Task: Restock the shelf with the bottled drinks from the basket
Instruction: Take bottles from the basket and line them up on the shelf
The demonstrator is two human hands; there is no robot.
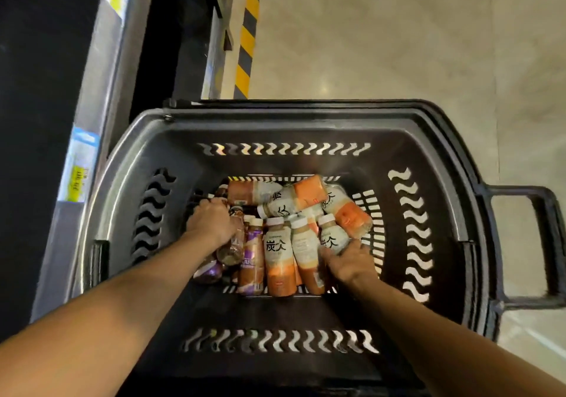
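Bottled drinks (pixel 280 258): about ten, all lying in the bottom of one black basket (pixel 275 311). Near row, six counted: three brown bottles (pixel 252 258) at left, two of them with purple labels, and three white-and-orange ones at right. Their long axes run near to far, caps pointing away from the viewer. Left hand (pixel 211 222) lies curled over the left bottles, knuckles up; whether it clasps one cannot be told. Right hand (pixel 349 261) grips the base end of the rightmost bottle (pixel 332 237) of the near row, thumb on one side and fingers on the other. Far row: about four bottles piled crosswise, long axes left to right, one cap (pixel 262 211) pointing left. One handle (pixel 548 243) projects from the basket's right side. Beyond: a shelf edge (pixel 92 120) at left bearing two price tags (pixel 78 176), and one yellow-and-black stripe (pixel 248 29).
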